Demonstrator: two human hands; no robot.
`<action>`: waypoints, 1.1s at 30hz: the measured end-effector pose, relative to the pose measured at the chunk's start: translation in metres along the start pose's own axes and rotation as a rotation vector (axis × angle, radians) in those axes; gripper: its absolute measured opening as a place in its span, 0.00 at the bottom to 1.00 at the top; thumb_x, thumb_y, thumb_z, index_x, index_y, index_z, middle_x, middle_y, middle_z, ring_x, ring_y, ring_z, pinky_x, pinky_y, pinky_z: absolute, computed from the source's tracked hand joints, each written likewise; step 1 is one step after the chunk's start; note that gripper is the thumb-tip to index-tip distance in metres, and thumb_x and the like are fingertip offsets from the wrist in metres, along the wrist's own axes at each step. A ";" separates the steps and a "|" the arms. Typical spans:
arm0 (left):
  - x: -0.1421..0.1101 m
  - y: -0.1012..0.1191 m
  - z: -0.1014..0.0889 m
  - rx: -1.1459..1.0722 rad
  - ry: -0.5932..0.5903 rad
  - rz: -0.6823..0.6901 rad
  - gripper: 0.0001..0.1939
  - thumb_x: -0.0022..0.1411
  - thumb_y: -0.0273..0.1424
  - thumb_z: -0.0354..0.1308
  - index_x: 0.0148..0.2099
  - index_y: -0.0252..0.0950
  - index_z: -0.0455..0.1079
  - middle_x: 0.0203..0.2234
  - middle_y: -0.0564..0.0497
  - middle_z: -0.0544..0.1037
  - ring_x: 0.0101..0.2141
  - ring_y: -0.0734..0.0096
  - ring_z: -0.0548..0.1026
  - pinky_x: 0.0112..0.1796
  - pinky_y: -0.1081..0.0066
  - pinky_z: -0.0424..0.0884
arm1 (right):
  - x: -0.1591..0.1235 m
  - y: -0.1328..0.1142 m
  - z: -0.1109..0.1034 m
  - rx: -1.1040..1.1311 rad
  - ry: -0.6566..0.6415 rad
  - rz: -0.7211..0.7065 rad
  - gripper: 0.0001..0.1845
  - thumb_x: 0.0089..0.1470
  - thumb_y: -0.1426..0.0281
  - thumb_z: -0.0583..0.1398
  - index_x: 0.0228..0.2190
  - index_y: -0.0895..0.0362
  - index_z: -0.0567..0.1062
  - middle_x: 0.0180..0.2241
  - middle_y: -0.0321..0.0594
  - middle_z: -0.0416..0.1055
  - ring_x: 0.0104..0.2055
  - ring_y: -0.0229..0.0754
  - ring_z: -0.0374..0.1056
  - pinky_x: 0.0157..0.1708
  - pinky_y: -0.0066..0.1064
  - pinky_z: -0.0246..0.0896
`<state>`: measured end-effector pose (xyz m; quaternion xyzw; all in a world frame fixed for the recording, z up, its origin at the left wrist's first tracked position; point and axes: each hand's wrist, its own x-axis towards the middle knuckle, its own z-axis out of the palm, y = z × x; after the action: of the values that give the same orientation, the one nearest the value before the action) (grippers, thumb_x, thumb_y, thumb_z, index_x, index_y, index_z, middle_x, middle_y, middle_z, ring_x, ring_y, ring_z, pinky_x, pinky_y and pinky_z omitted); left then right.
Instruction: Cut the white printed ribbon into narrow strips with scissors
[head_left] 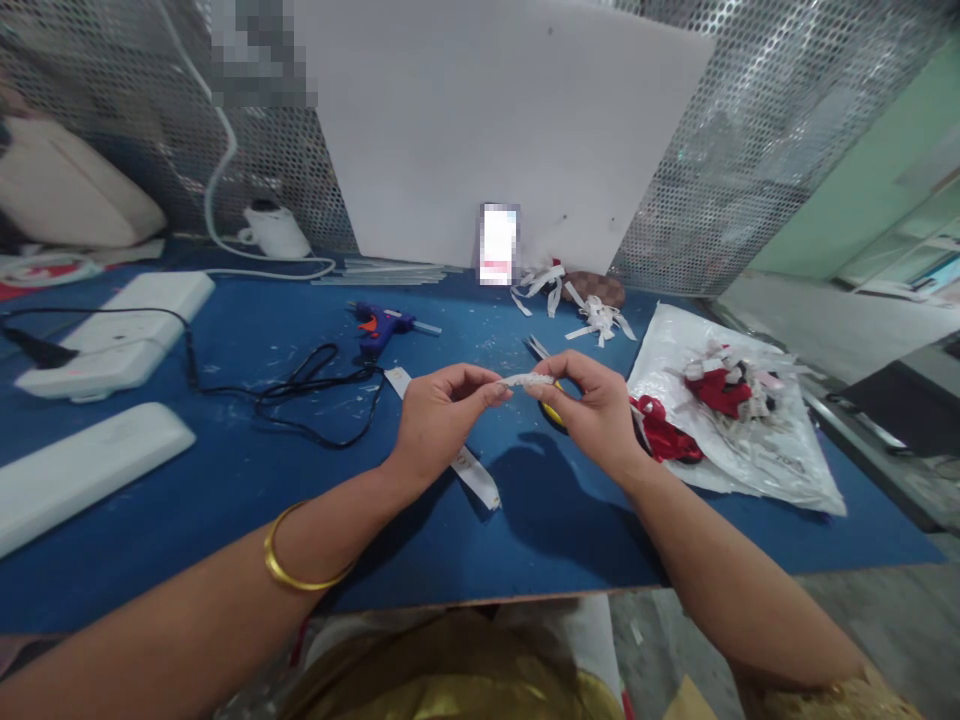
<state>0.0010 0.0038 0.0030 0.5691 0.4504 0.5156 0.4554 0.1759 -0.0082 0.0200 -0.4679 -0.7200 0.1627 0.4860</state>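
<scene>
White, thin strip (527, 380) is pinched in the fingers of both the left hand (448, 412) and the right hand (589, 405), above the blue bench (570, 560).

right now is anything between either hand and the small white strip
Nothing visible is. The left hand and right hand pinch the small white strip by its two ends. The yellow-handled scissors lie partly behind the right hand and a white ribbon below the left; neither comes between.

Lit moderately from above. Shadowed softly on tabletop (570, 510). Blown out at phone screen (499, 238). Slightly blurred throughout; stretched toward edges.
</scene>
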 end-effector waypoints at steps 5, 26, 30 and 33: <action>-0.001 0.002 -0.001 0.092 0.066 0.039 0.07 0.52 0.35 0.64 0.31 0.36 0.76 0.25 0.51 0.80 0.29 0.65 0.78 0.35 0.66 0.75 | -0.002 -0.002 0.005 0.014 -0.160 -0.121 0.06 0.54 0.65 0.64 0.29 0.55 0.75 0.29 0.36 0.75 0.32 0.39 0.69 0.38 0.32 0.61; -0.003 0.000 0.001 0.113 -0.085 0.105 0.09 0.56 0.32 0.60 0.38 0.35 0.79 0.27 0.51 0.82 0.32 0.65 0.80 0.39 0.69 0.75 | -0.004 0.005 0.011 -0.243 -0.013 -0.102 0.09 0.51 0.72 0.65 0.37 0.53 0.75 0.26 0.32 0.74 0.32 0.40 0.69 0.43 0.34 0.58; 0.000 -0.004 0.000 0.157 -0.119 0.139 0.09 0.57 0.33 0.60 0.38 0.38 0.79 0.32 0.52 0.83 0.35 0.64 0.80 0.42 0.68 0.74 | -0.003 0.009 0.012 -0.271 -0.074 -0.162 0.02 0.55 0.71 0.63 0.33 0.53 0.77 0.27 0.34 0.75 0.32 0.39 0.70 0.44 0.34 0.58; 0.002 -0.007 -0.001 0.162 -0.125 0.111 0.09 0.56 0.34 0.60 0.36 0.37 0.79 0.31 0.51 0.83 0.35 0.64 0.80 0.41 0.67 0.74 | -0.004 0.014 0.016 -0.347 -0.039 -0.207 0.04 0.56 0.69 0.62 0.29 0.53 0.77 0.28 0.36 0.77 0.33 0.40 0.71 0.45 0.35 0.57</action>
<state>0.0000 0.0071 -0.0033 0.6593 0.4292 0.4652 0.4058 0.1701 -0.0014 0.0007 -0.4647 -0.7909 -0.0055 0.3981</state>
